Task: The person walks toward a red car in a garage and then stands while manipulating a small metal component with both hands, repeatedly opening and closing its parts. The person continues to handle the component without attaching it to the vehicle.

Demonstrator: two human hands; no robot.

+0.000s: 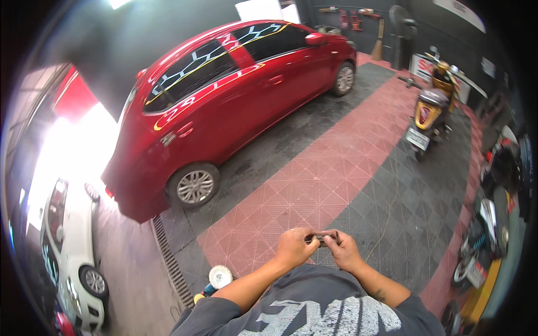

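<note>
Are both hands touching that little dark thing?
Touching. The head view shows the left hand and the right hand pinching the small dark object between their fingers, one at each end, with no gap visible.

The floor (336, 185) is laid in interlocking plastic grid tiles — a red band running between dark grey fields. A red hatchback (224, 101) stands on the grey part, a yellow scooter (428, 115) on the far right side. A drain grate (171, 260) runs along the tile edge — a polishing machine (216, 278) lies just beside it.
</note>
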